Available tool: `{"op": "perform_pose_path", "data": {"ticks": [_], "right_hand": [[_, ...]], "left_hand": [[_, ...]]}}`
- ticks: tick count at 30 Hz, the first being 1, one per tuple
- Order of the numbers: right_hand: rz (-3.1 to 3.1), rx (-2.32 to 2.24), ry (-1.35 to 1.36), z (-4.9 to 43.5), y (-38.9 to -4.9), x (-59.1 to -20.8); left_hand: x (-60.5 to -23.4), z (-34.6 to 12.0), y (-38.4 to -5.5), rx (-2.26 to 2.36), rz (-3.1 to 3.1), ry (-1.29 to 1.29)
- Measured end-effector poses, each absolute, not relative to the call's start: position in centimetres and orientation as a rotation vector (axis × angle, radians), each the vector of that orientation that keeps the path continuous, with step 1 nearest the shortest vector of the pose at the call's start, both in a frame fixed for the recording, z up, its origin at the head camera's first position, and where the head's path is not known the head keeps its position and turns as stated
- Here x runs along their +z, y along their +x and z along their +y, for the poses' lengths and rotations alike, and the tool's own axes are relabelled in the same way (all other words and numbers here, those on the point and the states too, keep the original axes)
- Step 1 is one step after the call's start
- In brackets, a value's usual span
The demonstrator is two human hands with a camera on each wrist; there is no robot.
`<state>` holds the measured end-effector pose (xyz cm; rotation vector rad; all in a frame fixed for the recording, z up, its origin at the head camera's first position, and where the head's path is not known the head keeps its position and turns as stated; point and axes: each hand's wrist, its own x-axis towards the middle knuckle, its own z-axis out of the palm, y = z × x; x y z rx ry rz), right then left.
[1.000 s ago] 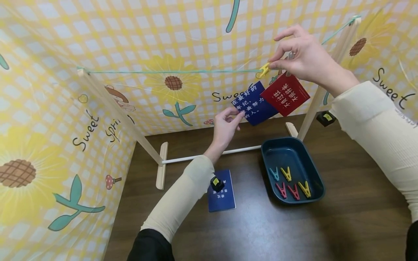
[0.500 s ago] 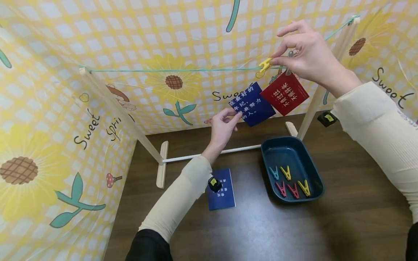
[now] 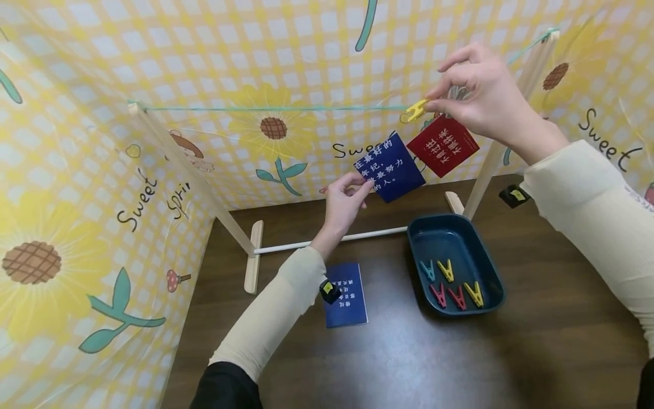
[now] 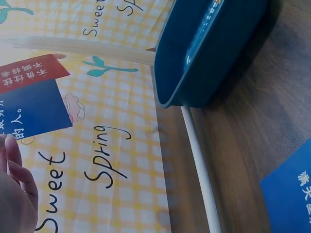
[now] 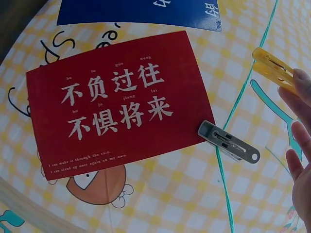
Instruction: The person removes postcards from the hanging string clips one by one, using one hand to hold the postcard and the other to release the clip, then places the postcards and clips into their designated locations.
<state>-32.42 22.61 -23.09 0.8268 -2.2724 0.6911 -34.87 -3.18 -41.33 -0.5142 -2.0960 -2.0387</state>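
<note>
My left hand point(image 3: 343, 201) pinches a square blue card point(image 3: 390, 167) with white writing by its left edge, holding it below the string. Up at the teal string point(image 3: 286, 108), my right hand point(image 3: 485, 94) pinches a yellow clothespin point(image 3: 416, 110) between thumb and index finger. The clothespin's tip overlaps the string in the right wrist view. Close under the right hand, a red card point(image 5: 116, 104) with white writing hangs by one corner from a grey clothespin point(image 5: 228, 141) clipped on the string. The blue card is apart from the yellow clothespin.
The string runs between two wooden posts point(image 3: 184, 165). A dark blue tray point(image 3: 462, 224) with several red, yellow and blue clothespins stands at the right. Another blue card point(image 3: 352, 309) lies on the brown table point(image 3: 409, 363). Behind hangs a yellow checked cloth point(image 3: 317, 34).
My left hand and the blue card have moved slightly left and down, opening a gap from the red card. The right hand's yellow clothespin tilted up and came back down at the string.
</note>
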Motion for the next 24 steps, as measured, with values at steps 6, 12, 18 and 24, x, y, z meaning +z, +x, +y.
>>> {"op": "perform_pose_path", "data": {"ticks": [6,12,18,24], "right_hand": [[-2.308,0.701,0.8,22.8,-31.6,-24.3],[-2.328,0.722,0.813,23.0,-31.1,-25.1],[-2.348,0.728,0.83,23.5,-30.6,-26.0],[-2.319,0.706,0.891,23.8,-30.3,-26.8]], "left_hand": [[-42.2,-3.5,-34.1,-2.041,-2.125,-0.498],[-42.3,-3.7,-33.4,-2.03,-2.083,-0.501],[-42.3,-4.3,-33.0,-2.012,-2.053,-0.535],[-42.4,-5.3,-32.8,-2.021,-2.017,-0.524]]}}
